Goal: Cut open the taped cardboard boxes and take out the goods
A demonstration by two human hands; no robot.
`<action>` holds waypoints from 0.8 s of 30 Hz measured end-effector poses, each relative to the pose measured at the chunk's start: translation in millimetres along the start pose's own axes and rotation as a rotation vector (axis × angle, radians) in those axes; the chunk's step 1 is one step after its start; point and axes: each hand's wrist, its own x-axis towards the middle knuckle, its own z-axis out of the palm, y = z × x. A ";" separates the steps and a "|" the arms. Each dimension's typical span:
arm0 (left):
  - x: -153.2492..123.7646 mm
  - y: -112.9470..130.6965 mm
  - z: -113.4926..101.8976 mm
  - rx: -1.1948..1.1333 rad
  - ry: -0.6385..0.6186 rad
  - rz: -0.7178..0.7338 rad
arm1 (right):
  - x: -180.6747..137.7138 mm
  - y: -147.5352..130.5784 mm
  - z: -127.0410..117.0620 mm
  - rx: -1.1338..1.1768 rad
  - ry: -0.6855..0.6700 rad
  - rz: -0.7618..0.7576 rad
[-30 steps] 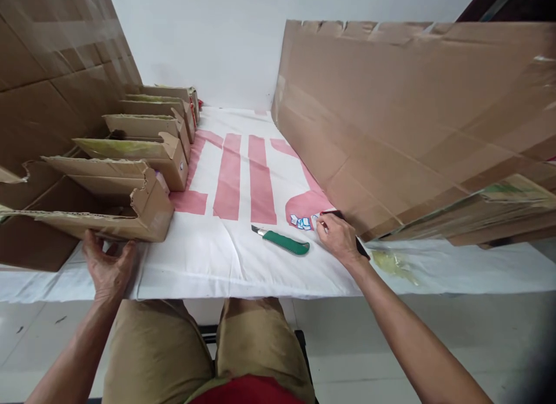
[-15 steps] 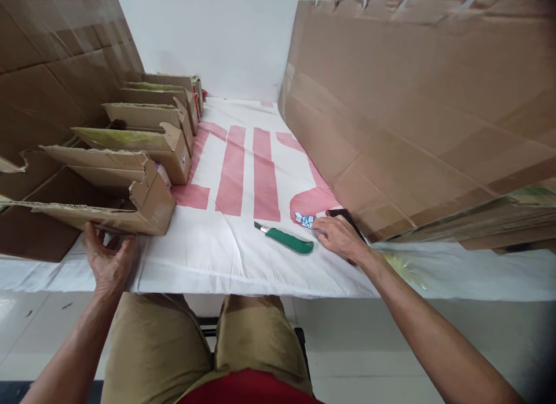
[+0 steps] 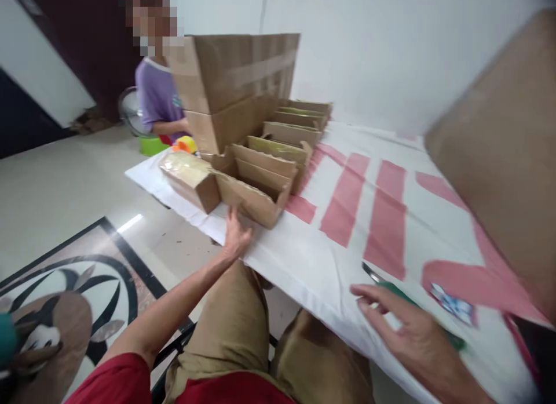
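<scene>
At the table's front edge my left hand [image 3: 237,237] has its fingers apart, with its fingertips at the near wall of the closest open cardboard box [image 3: 254,200]. It grasps nothing that I can see. My right hand [image 3: 402,328] hovers low over the cloth, fingers spread, nothing in them. Beneath and behind it lies a green utility knife [image 3: 397,290], blade out and pointing left, its handle partly covered by the hand. To the right of the knife rests a small blue-and-white packet [image 3: 452,304], blurred. Several more open boxes [image 3: 299,126] stand in a row behind the closest one.
A taped long carton [image 3: 186,186] lies left of the boxes. Tall cardboard panels [image 3: 243,85] rise behind it, another cardboard panel [image 3: 504,137] at right. Beyond the left panels is a person in a purple shirt [image 3: 158,94]. A dark red-edged object [image 3: 536,346] sits at far right.
The view has swung left, bringing the person and the taped carton into sight. My right hand has left the packet and moved left over the knife. My left hand stays by the box.
</scene>
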 end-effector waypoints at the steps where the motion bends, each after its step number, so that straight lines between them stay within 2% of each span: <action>1: -6.0 0.4 -10.4 0.021 0.012 0.009 | 6.3 -7.0 25.9 0.049 -0.070 -0.035; 4: -19.1 1.1 -62.9 0.094 0.078 0.186 | 30.0 -33.3 95.6 0.173 -0.270 -0.086; 6: -8.0 -0.8 -110.9 0.129 0.244 0.225 | 52.5 -55.5 135.4 0.221 -0.366 -0.107; 9: 48.5 -10.1 -178.6 0.085 0.529 0.097 | 98.6 -94.3 189.1 0.255 -0.440 -0.147; 11: 98.1 -20.4 -207.9 -0.036 0.640 -0.049 | 133.9 -121.6 222.0 0.276 -0.453 -0.178; 12: 121.1 -26.4 -216.6 -0.115 0.670 -0.125 | 150.9 -134.5 237.2 0.281 -0.443 -0.192; 14: 157.0 -38.5 -223.8 -0.261 0.632 -0.252 | 180.0 -156.5 264.2 0.281 -0.424 -0.203; 17: 176.6 -54.0 -222.8 -0.359 0.503 -0.342 | 202.4 -174.6 292.6 0.280 -0.400 -0.200; 20: 160.7 -64.6 -229.9 -0.385 0.462 -0.360 | 197.3 -178.7 305.3 0.302 -0.377 -0.228; 24: 114.5 -67.4 -258.3 -0.454 0.519 -0.345 | 167.1 -185.1 306.1 0.314 -0.395 -0.330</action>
